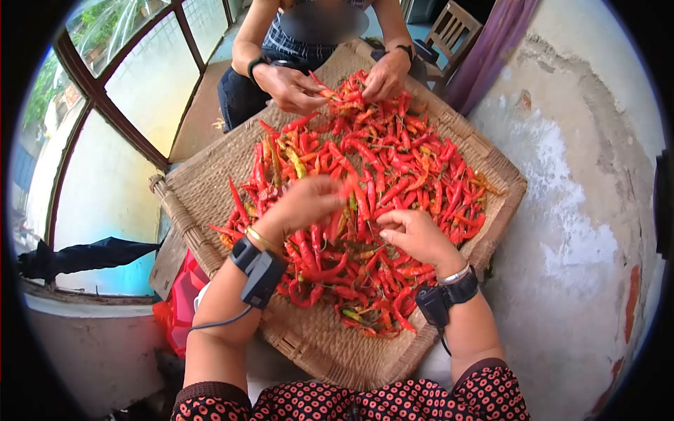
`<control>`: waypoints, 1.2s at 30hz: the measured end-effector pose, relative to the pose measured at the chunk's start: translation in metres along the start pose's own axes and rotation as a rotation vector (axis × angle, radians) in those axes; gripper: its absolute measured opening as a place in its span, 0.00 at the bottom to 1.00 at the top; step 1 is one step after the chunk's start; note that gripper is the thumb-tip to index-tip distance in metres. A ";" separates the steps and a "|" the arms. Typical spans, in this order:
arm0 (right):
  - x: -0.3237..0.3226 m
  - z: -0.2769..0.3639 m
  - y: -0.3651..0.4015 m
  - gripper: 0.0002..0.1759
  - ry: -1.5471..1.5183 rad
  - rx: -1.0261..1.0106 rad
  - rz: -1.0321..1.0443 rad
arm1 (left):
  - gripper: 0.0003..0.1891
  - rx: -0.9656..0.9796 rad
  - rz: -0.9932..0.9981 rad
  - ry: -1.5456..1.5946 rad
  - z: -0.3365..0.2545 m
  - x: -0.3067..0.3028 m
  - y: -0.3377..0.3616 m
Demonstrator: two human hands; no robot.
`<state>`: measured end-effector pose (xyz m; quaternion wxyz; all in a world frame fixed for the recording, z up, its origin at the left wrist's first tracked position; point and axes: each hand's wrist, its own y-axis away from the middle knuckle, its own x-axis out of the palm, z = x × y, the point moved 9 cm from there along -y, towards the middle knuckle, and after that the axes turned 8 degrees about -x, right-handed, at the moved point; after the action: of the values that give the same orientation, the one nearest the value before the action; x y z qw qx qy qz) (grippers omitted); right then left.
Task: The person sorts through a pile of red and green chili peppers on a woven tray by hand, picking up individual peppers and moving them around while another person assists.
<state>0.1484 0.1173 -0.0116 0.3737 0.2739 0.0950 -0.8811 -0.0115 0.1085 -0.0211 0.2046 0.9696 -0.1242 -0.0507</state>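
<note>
"Where are the chillies?"

"Heaped in a broad woven tray [193, 166], the red chillies [449, 184] fill its middle, with a few yellow or green among them. Bare weave shows along the near edge."

"And the hands?"

"Both reach over the pile. One red chilli [362, 201] lies between them, just right of the left hand [307, 202] and to the far left of the right hand [419, 237]. Its long axis runs roughly near to far. Which hand is nearer is hard to say; the left is blurred."

"Are the fingers holding anything?"

"The left's, I can't tell. The right thumb and forefinger bend close together, a narrow gap at most; whether they pinch something, I can't tell."

"Anyone opposite?"

"A co-worker's hands [295, 90] are at the far side, with a chilli at the fingertips of one."

"Other containers?"

"Something red and plastic [184, 298] sits below the tray's left side; its contents don't show."
</note>
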 end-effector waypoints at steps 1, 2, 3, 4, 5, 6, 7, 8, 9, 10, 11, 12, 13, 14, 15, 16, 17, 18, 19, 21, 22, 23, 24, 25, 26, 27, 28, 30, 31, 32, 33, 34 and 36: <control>0.003 -0.003 0.002 0.16 -0.011 0.017 0.004 | 0.17 0.139 -0.043 0.202 -0.012 -0.007 0.001; 0.002 -0.001 0.001 0.16 -0.022 0.012 -0.018 | 0.19 0.216 -0.139 0.279 -0.020 -0.016 0.004; 0.000 0.001 -0.001 0.17 -0.032 0.004 -0.040 | 0.21 0.296 -0.239 0.354 -0.029 -0.026 0.009; 0.002 0.001 0.000 0.16 -0.046 0.004 -0.036 | 0.21 0.336 -0.293 0.231 -0.032 -0.035 0.008; 0.002 0.001 -0.001 0.16 -0.048 0.006 -0.036 | 0.18 0.416 -0.386 -0.011 -0.024 -0.049 0.000; 0.004 0.002 -0.001 0.16 -0.034 -0.016 -0.021 | 0.18 0.320 -0.512 -0.394 -0.026 -0.055 0.005; 0.006 0.004 -0.001 0.16 -0.020 -0.039 -0.005 | 0.18 0.213 -0.627 -0.779 -0.028 -0.058 0.009; 0.006 0.005 -0.001 0.16 -0.021 -0.038 -0.004 | 0.18 0.211 -0.627 -0.779 -0.024 -0.057 0.008; 0.006 0.005 -0.001 0.16 -0.012 -0.032 -0.003 | 0.18 0.291 -0.709 -0.981 -0.028 -0.052 0.012; 0.006 0.005 -0.001 0.16 -0.004 -0.026 -0.002 | 0.18 0.371 -0.787 -1.186 -0.032 -0.044 0.016; 0.006 0.006 -0.001 0.16 -0.009 -0.025 -0.002 | 0.18 0.368 -0.784 -1.189 -0.029 -0.043 0.016; 0.006 0.007 -0.001 0.16 -0.002 -0.026 -0.007 | 0.16 0.368 -0.772 -1.244 -0.027 -0.039 0.016; 0.005 0.008 0.000 0.16 0.007 -0.027 -0.011 | 0.14 0.367 -0.760 -1.298 -0.025 -0.035 0.015; 0.006 0.007 0.000 0.16 0.006 -0.028 -0.011 | 0.14 0.367 -0.761 -1.299 -0.023 -0.036 0.014; 0.008 0.006 0.000 0.15 0.021 -0.046 -0.002 | 0.13 0.384 -0.749 -1.294 -0.023 -0.037 0.014; 0.009 0.007 0.000 0.15 0.037 -0.065 0.005 | 0.11 0.402 -0.738 -1.290 -0.024 -0.038 0.013; 0.009 0.007 0.000 0.15 0.036 -0.068 0.004 | 0.11 0.403 -0.740 -1.292 -0.026 -0.040 0.013; 0.009 0.007 0.000 0.15 0.026 -0.075 0.001 | 0.10 0.366 -0.737 -1.261 -0.028 -0.043 0.013; 0.009 0.007 0.000 0.15 0.015 -0.082 -0.002 | 0.08 0.329 -0.733 -1.230 -0.029 -0.046 0.014; 0.008 0.009 -0.001 0.15 0.029 -0.078 -0.005 | 0.08 0.458 -0.735 -1.118 -0.043 -0.042 0.026; 0.007 0.009 -0.001 0.16 0.047 -0.074 -0.009 | 0.07 0.585 -0.733 -0.999 -0.055 -0.040 0.037; 0.008 0.008 0.000 0.16 0.043 -0.073 -0.011 | 0.07 0.583 -0.730 -1.003 -0.061 -0.036 0.043; 0.008 0.007 -0.001 0.16 0.051 -0.075 -0.002 | 0.08 0.526 -0.739 -0.757 -0.067 -0.043 0.052; 0.009 0.007 -0.001 0.16 0.060 -0.078 0.008 | 0.09 0.464 -0.741 -0.511 -0.064 -0.052 0.056; 0.009 0.007 0.000 0.16 0.057 -0.078 0.006 | 0.10 0.509 -0.732 -0.402 -0.060 -0.058 0.057; 0.010 0.007 0.000 0.16 0.060 -0.086 0.010 | 0.10 0.508 -0.730 -0.405 -0.061 -0.057 0.059; 0.010 0.008 0.000 0.16 0.063 -0.095 0.013 | 0.10 0.531 -0.636 -0.147 -0.060 -0.058 0.063; 0.006 0.018 0.001 0.17 -0.002 -0.059 -0.019 | 0.12 0.553 -0.403 0.272 -0.058 -0.048 0.067; 0.005 0.020 0.001 0.18 -0.063 -0.025 -0.047 | 0.12 0.553 -0.404 0.270 -0.059 -0.043 0.071; 0.006 0.021 0.001 0.18 -0.064 -0.028 -0.045 | 0.13 0.494 -0.323 0.325 -0.055 -0.033 0.068; 0.006 0.027 0.000 0.18 -0.120 -0.085 -0.075 | 0.13 0.435 -0.243 0.379 -0.051 -0.023 0.065; 0.004 0.033 0.000 0.19 -0.175 -0.142 -0.105 | 0.13 0.344 -0.163 0.388 -0.046 -0.012 0.061; 0.014 0.029 0.000 0.17 -0.227 -0.162 -0.010 | 0.14 0.235 -0.038 0.362 -0.034 0.008 0.049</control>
<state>0.1282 0.0981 0.0048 0.3984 0.1411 0.1243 -0.8977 -0.0099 0.0761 0.0301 0.1080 0.9823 -0.0724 0.1351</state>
